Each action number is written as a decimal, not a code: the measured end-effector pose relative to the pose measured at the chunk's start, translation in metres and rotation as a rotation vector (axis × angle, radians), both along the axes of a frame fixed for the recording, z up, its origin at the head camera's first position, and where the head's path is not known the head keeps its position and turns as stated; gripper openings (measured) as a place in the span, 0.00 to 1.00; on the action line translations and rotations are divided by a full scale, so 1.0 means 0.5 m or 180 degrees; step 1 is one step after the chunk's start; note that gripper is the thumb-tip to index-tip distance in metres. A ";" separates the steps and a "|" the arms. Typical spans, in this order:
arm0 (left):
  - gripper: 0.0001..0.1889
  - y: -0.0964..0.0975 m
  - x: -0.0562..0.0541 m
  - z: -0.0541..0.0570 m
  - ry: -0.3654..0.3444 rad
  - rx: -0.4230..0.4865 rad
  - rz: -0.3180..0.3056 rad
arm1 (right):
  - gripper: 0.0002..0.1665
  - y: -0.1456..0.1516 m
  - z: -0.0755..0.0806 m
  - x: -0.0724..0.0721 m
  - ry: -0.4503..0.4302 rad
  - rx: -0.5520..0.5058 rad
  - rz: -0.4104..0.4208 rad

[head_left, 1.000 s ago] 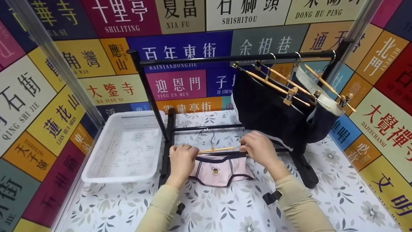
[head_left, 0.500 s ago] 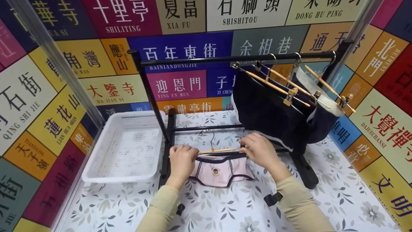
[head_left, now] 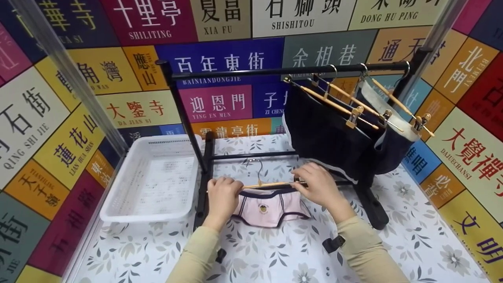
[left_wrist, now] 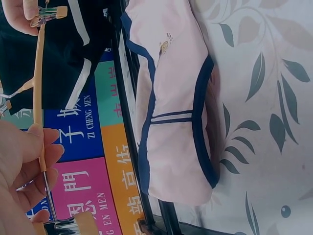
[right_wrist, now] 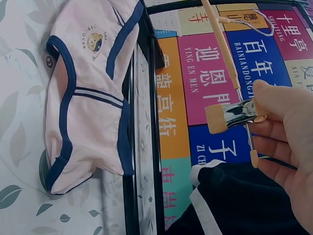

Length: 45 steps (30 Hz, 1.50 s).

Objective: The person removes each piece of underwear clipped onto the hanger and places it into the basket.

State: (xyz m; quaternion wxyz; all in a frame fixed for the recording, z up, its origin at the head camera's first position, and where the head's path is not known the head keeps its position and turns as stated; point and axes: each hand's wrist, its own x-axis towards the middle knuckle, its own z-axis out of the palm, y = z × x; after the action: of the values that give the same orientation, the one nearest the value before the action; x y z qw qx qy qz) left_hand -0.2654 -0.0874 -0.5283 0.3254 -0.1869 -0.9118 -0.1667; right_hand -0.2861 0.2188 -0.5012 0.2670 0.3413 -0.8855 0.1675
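Observation:
A pair of pink briefs (head_left: 271, 212) with navy trim and a small bear print lies on the patterned cloth, waistband toward the rack. Just above the waistband is a wooden clip hanger (head_left: 261, 184), its metal hook pointing away from the person. My left hand (head_left: 224, 196) grips the hanger's left end, fingers curled round the bar beside a clip (left_wrist: 71, 225). At the other end my right hand (head_left: 318, 184) pinches the right clip (right_wrist: 234, 115) between thumb and fingers. Both wrist views show the briefs apart from the clips.
A black garment rack (head_left: 251, 73) stands behind the hands. Dark shorts (head_left: 326, 125) and another dark garment with a pale waistband (head_left: 397, 145) hang from clip hangers at its right. A white plastic basket (head_left: 108, 208) sits left of the rack. Sign-covered walls enclose the table.
The hanger has tipped and dropped slightly toward the briefs, and its hook has shifted a little. My right fingers have moved slightly at the clip. The briefs have stayed in place.

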 end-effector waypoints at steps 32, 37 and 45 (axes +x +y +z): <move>0.03 0.026 0.013 0.000 -0.0053 -0.0044 -0.0015 | 0.17 -0.054 -0.020 0.017 0.0106 0.0170 0.0153; 0.04 0.031 0.015 -0.001 -0.0050 -0.0009 -0.0044 | 0.16 -0.059 -0.025 0.019 0.0126 0.0186 0.0133; 0.05 0.033 0.017 -0.003 -0.0059 -0.0017 -0.0043 | 0.12 -0.062 -0.033 0.019 0.0141 0.0200 0.0189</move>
State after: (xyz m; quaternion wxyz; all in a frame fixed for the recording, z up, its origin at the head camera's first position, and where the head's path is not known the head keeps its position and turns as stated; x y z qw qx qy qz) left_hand -0.2571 -0.0710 -0.5296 0.3154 -0.1923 -0.9139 -0.1682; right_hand -0.2768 0.1880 -0.5175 0.2706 0.3793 -0.8737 0.1398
